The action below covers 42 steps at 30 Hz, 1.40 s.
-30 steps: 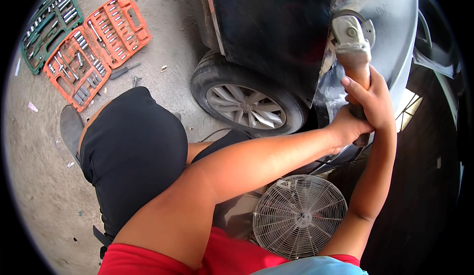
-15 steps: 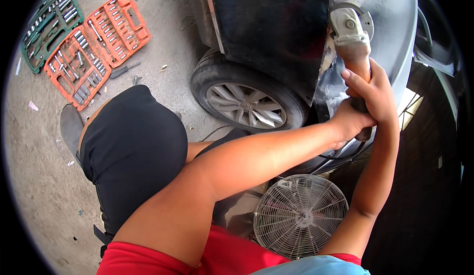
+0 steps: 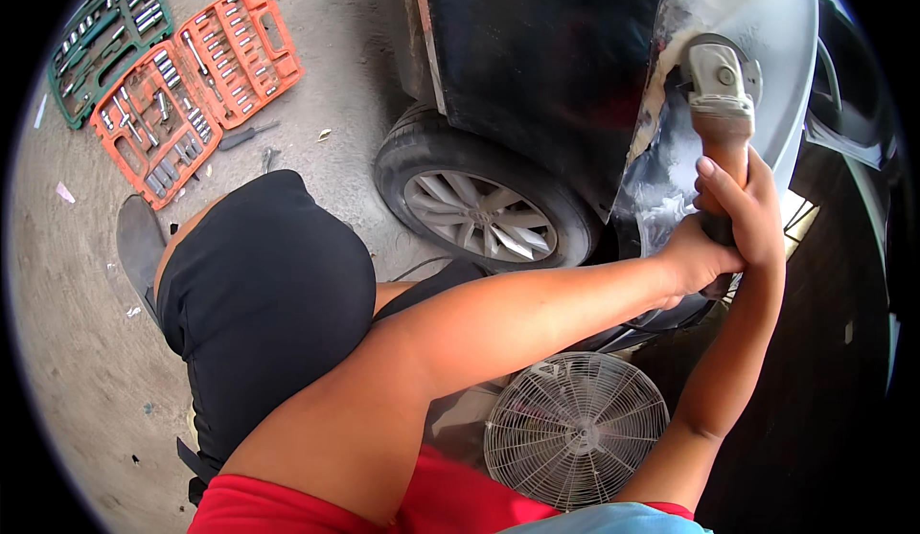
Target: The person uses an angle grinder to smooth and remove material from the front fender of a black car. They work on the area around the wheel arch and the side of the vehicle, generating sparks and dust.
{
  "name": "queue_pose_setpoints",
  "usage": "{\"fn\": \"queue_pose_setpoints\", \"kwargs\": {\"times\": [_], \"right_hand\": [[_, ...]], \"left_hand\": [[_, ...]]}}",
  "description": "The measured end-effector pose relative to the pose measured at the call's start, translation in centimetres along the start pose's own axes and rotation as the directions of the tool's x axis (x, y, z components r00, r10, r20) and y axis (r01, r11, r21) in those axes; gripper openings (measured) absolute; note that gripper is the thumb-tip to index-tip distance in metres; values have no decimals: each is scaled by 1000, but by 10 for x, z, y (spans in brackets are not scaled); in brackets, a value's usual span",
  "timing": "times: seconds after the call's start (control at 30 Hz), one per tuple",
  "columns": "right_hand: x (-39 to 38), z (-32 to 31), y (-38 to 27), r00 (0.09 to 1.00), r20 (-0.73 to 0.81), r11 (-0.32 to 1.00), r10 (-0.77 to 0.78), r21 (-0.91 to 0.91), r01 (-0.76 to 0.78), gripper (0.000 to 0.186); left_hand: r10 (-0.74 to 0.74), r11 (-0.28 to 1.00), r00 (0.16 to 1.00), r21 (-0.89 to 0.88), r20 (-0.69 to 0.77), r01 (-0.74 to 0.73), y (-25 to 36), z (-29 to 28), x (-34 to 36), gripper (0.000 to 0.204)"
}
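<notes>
An angle grinder (image 3: 723,117) with a grey head and orange-brown body is gripped in both my hands. My right hand (image 3: 755,204) wraps around the body behind the head, its thumb lying along the top. Lower down, around the rear handle, my left hand (image 3: 698,254) is closed, with its arm reaching across from the left. The grinder's disc lies at the surface of a dark car's rear corner panel (image 3: 781,26); whether it touches cannot be told. Sanded grey and whitish patches with a ragged paint edge (image 3: 647,122) surround the disc. Part of the handle hides beneath my hands.
The car's wheel (image 3: 484,218) is left of the grinder. A round wire-caged fan (image 3: 575,429) stands below my arms. On the concrete floor (image 3: 86,275) at the far left lie open orange (image 3: 218,120) and green (image 3: 101,65) socket cases. My bent knee (image 3: 268,256) is at left.
The grinder has shifted right and slightly nearer across the panel, with both hands still around it. The whole view has also moved a little.
</notes>
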State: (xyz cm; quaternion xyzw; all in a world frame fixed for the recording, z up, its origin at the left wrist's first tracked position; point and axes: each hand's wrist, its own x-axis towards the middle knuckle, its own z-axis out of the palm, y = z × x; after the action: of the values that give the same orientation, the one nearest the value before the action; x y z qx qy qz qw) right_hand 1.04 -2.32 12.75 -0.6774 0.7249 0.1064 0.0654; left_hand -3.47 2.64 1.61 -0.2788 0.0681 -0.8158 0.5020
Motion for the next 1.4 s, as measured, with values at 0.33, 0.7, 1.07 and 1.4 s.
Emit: {"fn": "queue_pose_setpoints", "kwargs": {"times": [0.33, 0.7, 1.07, 1.4], "right_hand": [[-2, -4, -10, 998, -62, 999, -31, -45, 28, 50], [2, -10, 1, 999, 35, 998, -1, -62, 3, 52], [-71, 39, 120, 852, -519, 885, -73, 360, 295, 47], [-151, 194, 216, 806, -592, 267, 14, 779, 568, 88]], "left_hand": [[42, 999, 999, 10, 13, -43, 5, 16, 2, 44], [-39, 999, 999, 32, 26, 39, 16, 3, 2, 33], [-157, 689, 985, 722, 74, 56, -36, -52, -15, 57], [-333, -60, 935, 993, -120, 106, -41, -107, -116, 60]]}}
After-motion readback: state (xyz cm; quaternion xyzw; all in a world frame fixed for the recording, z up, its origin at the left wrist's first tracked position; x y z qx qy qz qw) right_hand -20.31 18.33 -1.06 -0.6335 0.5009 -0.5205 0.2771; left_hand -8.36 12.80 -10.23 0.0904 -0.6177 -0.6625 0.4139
